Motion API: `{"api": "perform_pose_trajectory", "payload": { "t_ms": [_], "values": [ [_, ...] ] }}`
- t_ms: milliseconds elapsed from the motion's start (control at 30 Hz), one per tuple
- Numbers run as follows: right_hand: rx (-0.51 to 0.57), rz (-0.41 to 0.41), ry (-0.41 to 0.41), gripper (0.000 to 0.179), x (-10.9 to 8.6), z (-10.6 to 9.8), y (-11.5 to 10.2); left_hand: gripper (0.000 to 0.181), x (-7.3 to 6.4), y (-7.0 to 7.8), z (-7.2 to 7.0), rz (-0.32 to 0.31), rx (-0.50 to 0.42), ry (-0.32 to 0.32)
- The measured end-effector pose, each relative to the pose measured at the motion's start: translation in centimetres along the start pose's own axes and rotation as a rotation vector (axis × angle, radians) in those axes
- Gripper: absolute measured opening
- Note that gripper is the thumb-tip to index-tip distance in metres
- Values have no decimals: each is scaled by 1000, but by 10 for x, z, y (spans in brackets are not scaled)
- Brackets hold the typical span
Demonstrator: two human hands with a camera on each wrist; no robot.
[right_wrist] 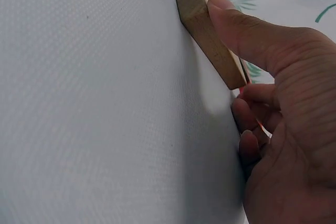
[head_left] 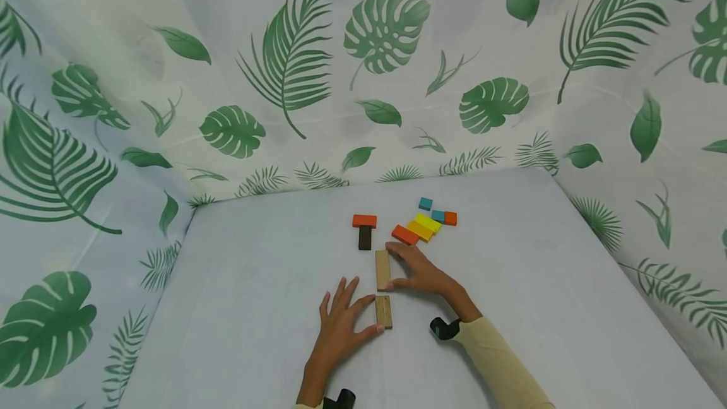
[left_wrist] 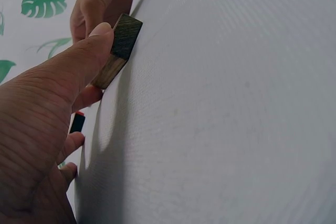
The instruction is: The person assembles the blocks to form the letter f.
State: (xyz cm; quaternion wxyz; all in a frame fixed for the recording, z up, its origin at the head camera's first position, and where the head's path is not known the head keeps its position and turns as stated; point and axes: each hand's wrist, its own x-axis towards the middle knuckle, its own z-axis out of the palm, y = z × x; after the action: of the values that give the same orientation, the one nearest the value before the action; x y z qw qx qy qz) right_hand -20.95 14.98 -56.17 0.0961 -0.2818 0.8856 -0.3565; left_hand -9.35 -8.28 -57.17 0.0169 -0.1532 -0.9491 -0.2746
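Two light wooden blocks lie nearly in line on the table, a small gap between them in the head view. My left hand [head_left: 339,330] pinches the nearer wooden block [head_left: 384,313] by its ends, thumb at the near end and index finger at the far one; the other fingers spread to the left. In the left wrist view this block's near end [left_wrist: 126,38] looks dark. With thumb and index finger, my right hand [head_left: 425,274] holds the farther, longer wooden block [head_left: 383,271] by its ends. The right wrist view shows its side [right_wrist: 212,40] beside the thumb.
Beyond the hands, a red block [head_left: 365,221] lies across the end of a dark brown block [head_left: 365,238]. To their right are an orange-red block [head_left: 405,235], yellow blocks [head_left: 424,227], a blue block [head_left: 425,204] and a blue-and-orange pair [head_left: 444,217]. Leaf-patterned cloth [head_left: 318,156] borders the white table.
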Motion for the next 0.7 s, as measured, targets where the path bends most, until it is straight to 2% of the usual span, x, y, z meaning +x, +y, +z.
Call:
{"api": "perform_pose_trajectory", "payload": {
  "t_ms": [367, 700],
  "values": [
    [-30, -63, 17, 88, 1, -1, -1, 62, 0, 1, -2, -12, -3, -11],
    [-44, -60, -9, 85, 0, 1, 1, 63, 0, 0, 0, -10, 16, -8]
  ]
}}
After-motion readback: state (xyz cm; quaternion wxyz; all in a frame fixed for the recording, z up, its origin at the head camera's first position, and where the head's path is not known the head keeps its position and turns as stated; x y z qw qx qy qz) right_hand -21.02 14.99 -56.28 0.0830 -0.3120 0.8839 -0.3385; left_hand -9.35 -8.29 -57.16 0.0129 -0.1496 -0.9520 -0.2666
